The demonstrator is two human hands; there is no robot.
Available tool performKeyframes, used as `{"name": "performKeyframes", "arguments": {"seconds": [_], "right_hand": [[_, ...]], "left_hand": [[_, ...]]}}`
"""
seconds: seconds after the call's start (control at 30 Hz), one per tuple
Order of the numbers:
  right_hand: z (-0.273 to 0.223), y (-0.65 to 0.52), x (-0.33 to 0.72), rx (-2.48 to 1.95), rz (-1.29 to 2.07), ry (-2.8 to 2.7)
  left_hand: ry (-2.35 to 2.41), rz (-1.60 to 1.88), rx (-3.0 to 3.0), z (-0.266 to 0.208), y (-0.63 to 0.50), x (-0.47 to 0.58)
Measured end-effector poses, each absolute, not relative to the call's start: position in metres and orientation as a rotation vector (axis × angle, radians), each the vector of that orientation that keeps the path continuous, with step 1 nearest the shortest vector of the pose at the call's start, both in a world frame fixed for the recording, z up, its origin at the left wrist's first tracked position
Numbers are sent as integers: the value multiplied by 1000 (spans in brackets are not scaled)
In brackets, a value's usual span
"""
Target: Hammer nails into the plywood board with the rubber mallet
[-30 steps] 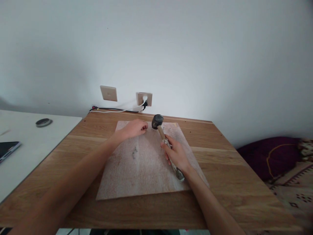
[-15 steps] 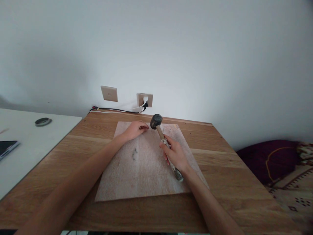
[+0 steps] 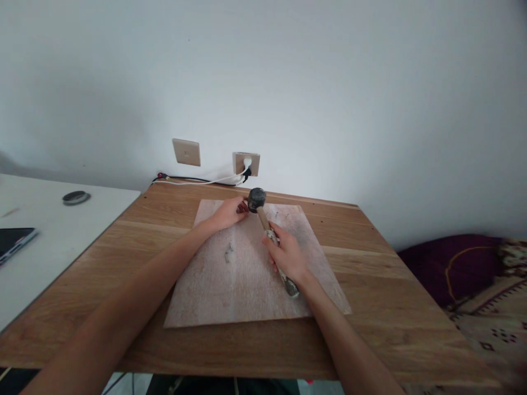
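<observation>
My right hand (image 3: pixel 286 257) grips black-headed, wooden-handled mallet (image 3: pixel 257 201) over far part of pale rectangular wooden board (image 3: pixel 255 291). My left hand (image 3: pixel 228 214), fingers curled, sits beside mallet head; cannot tell if pinching anything. Mallet straying left could crush fingertips.

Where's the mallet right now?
In the head view, the mallet is in the right hand, over the board, with its black end just right of the left hand.
</observation>
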State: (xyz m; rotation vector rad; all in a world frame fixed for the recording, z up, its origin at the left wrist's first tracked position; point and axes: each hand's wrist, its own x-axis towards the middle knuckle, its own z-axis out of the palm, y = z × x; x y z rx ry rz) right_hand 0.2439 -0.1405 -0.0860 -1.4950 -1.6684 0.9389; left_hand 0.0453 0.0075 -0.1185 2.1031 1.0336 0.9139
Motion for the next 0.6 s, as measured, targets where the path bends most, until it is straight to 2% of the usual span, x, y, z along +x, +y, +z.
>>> {"name": "performKeyframes", "arguments": {"seconds": [0.23,0.43,0.6], "right_hand": [[-82,-144,242,-1520,930,-1686],[-82,-144,242,-1490,1022,-1647],[-83,-144,245,-1464,1000,-1629]], "left_hand": [[1141,796,2294,-96,4,22],[843,181,2471,-47,-16,-5],[755,65,2554,-42,-47,4]]}}
